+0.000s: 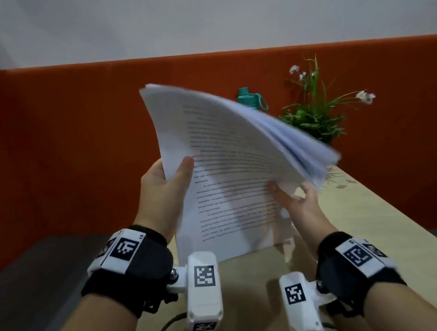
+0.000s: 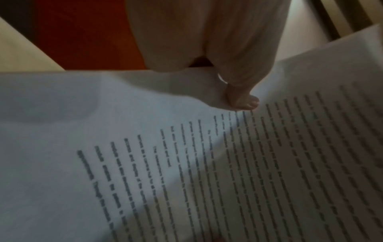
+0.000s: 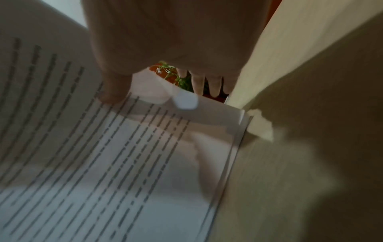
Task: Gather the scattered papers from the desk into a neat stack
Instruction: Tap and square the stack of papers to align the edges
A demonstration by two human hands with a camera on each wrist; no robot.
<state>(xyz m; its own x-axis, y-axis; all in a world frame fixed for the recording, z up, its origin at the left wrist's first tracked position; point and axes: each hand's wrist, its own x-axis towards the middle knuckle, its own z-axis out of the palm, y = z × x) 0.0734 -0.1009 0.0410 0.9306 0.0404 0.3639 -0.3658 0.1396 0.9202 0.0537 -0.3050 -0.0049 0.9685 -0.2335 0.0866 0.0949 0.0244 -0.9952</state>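
Note:
A stack of printed white papers [image 1: 228, 164] stands nearly upright with its lower edge on the pale desk [image 1: 377, 231]; its top right corner bends away and is blurred. My left hand [image 1: 165, 182] grips the stack's left edge, thumb on the printed face. My right hand [image 1: 295, 200] holds the right edge lower down. In the left wrist view the thumb [image 2: 244, 101] presses the top sheet of the papers [image 2: 186, 163]. The right wrist view has the thumb [image 3: 116, 88] on the front of the papers [image 3: 103, 163], with the fingers behind the edge.
A teal bottle [image 1: 250, 99] and a potted green plant [image 1: 315, 119] with small flowers stand at the desk's far end, behind the papers. An orange partition [image 1: 45, 136] runs along the back. A dark surface [image 1: 34, 281] lies left of the desk.

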